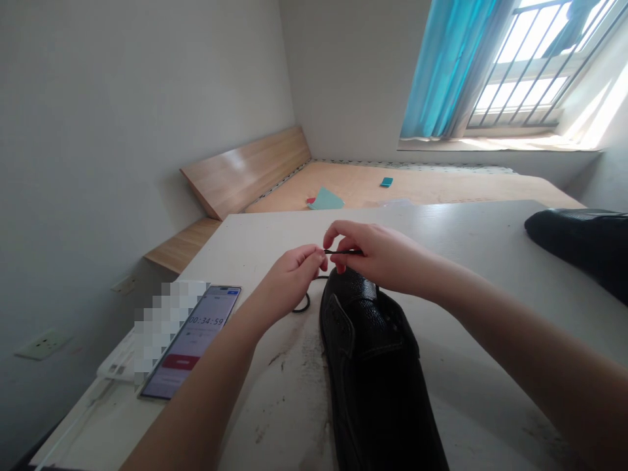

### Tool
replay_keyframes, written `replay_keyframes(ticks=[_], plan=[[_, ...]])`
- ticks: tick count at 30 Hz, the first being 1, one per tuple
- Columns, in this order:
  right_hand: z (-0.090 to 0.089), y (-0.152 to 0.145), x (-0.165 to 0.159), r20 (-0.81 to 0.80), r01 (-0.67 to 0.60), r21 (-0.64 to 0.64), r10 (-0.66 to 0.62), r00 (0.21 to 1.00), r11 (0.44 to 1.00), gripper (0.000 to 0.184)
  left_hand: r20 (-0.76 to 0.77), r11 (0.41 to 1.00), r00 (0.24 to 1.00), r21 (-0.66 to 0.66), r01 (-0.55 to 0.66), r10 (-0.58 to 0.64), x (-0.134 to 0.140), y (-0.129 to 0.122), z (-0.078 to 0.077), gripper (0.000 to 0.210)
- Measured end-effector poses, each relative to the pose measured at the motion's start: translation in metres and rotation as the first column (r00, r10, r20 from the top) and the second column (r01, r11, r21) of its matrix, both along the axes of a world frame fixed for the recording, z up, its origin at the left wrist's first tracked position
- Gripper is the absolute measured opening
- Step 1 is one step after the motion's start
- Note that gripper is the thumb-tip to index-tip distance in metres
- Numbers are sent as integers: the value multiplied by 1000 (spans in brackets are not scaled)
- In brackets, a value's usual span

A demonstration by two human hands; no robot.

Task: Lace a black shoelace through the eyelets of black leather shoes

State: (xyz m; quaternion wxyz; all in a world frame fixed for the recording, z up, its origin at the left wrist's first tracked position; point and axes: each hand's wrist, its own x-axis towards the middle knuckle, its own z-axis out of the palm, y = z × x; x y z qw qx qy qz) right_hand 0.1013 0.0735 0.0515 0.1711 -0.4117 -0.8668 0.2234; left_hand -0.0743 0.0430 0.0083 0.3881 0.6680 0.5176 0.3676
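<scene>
A black leather shoe (360, 314) lies on the white table, toe pointing away from me, its opening toward me. Just above the toe, a black shoelace (343, 252) is stretched between my two hands. My left hand (297, 268) pinches one end of the stretch between thumb and fingers. My right hand (366, 248) has its fingers curled around the other part. A loop of lace hangs down onto the table beside the toe, below my left hand. No lace shows across the shoe's tongue, and part of the eyelets is hidden.
A phone (191, 343) showing a running timer lies at the left, by a white item partly blurred out. Another black shoe (583, 242) sits at the right edge. Beyond the white table (275, 229) is a bed (441, 180) with a wooden headboard (255, 167).
</scene>
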Motion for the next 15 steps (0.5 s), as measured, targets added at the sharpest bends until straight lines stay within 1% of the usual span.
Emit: replay_keyframes(ticks=[2,6,8,10,11,12,13,14,15], plan=[[1,-2,0,-8,-8,3,8,1000,1000,7,0,1000,1000,16,-13,13,-2,-1,3,36],[3,-3,1,-65,-57,10,57,996,998,7,19,998,998,-3,62,-62,-5,-2,7,39],[4,-3,2,-104,-22,8,22,994,1000,4,33,997,997,-15,76,-76,-7,-2,7,37],[5,-2,3,-69,51,16,-50,996,999,17,31,998,998,-18,53,-53,-8,-2,7,34],[6,-2,4,-13,65,-4,-65,998,998,25,20,999,999,-13,29,-29,-9,-1,7,31],[7,-3,5,61,51,-56,-47,997,997,33,4,1000,1000,-5,1,-1,-9,0,7,28],[7,-3,6,133,15,-141,4,991,990,40,-17,1000,1000,1,-24,24,-10,0,7,26],[8,-5,7,186,-32,-246,80,979,969,45,-40,999,998,3,-39,39,-10,1,7,25],[9,-6,7,213,-76,-343,156,964,936,47,-65,999,997,-3,-42,42,-10,1,7,25]])
